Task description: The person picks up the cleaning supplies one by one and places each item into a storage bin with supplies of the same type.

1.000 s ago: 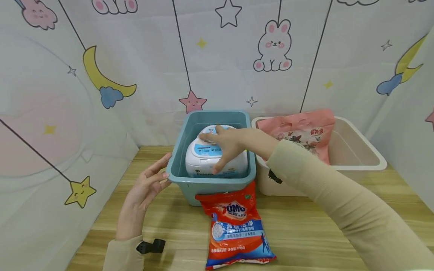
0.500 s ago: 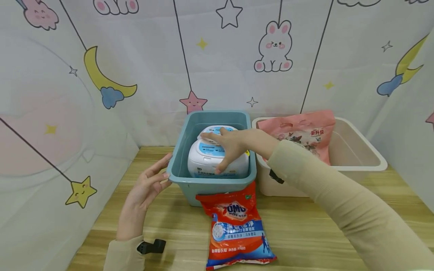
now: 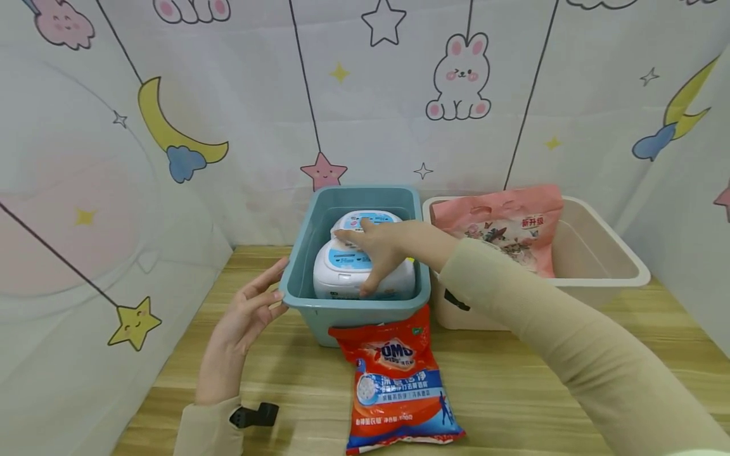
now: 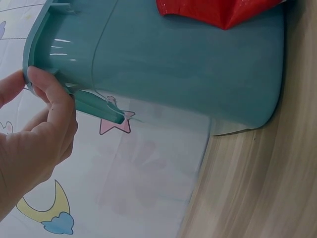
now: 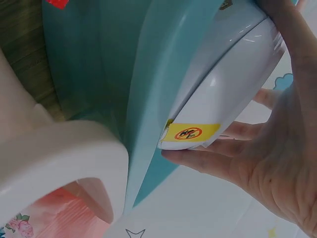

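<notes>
A white lidded plastic tub (image 3: 336, 282) with blue labels sits inside the blue-green bin (image 3: 353, 304). Spread over it, my right hand (image 3: 384, 250) grips the tub, thumb at the front and fingers across the lid. In the right wrist view, fingertips touch the tub's white lid (image 5: 218, 99) beside a yellow warning label (image 5: 190, 132). My left hand (image 3: 251, 310) holds the bin's left rim; the left wrist view has its fingers curled at that rim (image 4: 32, 49). Against the bin's front leans a red-and-blue OMO detergent bag (image 3: 396, 386).
Right of the blue-green bin stands a cream bin (image 3: 604, 282) holding a pink bag (image 3: 507, 221). Both bins rest on a wood-grain table (image 3: 513, 392). A white cloth with cartoon prints (image 3: 376, 95) hangs behind and at both sides.
The tub has settled slightly deeper in the bin, with less of its front print showing. My right hand has shifted a little with it; the left hand has stayed at the rim.
</notes>
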{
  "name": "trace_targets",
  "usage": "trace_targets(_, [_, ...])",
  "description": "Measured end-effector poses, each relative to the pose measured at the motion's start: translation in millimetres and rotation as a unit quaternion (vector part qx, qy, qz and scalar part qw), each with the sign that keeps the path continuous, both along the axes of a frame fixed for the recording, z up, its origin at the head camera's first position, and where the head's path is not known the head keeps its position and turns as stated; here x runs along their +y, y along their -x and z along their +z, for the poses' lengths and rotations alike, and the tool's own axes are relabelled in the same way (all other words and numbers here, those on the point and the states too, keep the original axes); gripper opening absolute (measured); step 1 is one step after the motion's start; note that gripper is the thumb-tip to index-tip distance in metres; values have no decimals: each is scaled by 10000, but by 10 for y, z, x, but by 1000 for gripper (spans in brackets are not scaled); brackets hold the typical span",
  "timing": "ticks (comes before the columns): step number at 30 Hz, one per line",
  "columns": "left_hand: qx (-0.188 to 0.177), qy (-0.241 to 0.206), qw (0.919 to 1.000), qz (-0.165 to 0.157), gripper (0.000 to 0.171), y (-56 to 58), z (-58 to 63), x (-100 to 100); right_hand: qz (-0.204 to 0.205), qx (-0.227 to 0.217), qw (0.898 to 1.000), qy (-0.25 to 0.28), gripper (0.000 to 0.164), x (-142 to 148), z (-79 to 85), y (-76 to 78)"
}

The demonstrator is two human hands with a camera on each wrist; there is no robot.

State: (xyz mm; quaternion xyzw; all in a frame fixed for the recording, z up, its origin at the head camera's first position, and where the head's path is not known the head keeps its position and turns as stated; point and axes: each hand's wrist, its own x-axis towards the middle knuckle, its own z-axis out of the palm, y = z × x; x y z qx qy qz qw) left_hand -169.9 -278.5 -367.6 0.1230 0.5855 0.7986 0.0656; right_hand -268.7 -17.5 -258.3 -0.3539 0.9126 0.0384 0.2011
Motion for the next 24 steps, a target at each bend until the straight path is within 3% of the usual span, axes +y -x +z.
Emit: trace_targets(24, [9,99,9999,66,57,-4,5,2,-125,-87,9994,-311,106,-186,-87,53])
